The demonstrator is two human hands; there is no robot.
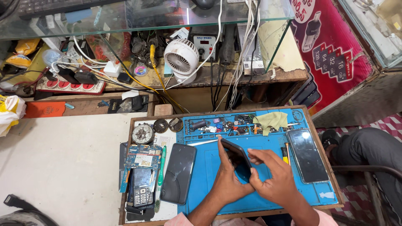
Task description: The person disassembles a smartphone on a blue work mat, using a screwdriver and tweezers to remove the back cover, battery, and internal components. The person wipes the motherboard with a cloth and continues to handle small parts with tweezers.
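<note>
A dark smartphone (237,158) stands tilted on edge above the blue work mat (268,201), gripped between both hands at a cluttered repair bench. Its long axis runs from upper left, away from the person, down to lower right, with the dark face turned up and to the right. The left hand (226,182) cradles it from behind and below, index finger stretched straight up along the left edge and thumb curled round the lower end. The right hand (274,178) closes on the lower right corner, thumb and forefinger pinching toward the edge and the other fingers curled loosely. The handset looks light, rigid and slick, with a glass face that would likely crack if dropped; the narrow side edges seem the safest place to hold it. A second dark phone (179,173) lies flat just left of the mat's centre, a third (307,155) at the right edge. A bare circuit board and keypad handset (142,180) are stacked further left, small parts (226,125) and a green cloth (272,120) line the mat's far side, and a white fan (181,58) sits on the shelf beyond.
</note>
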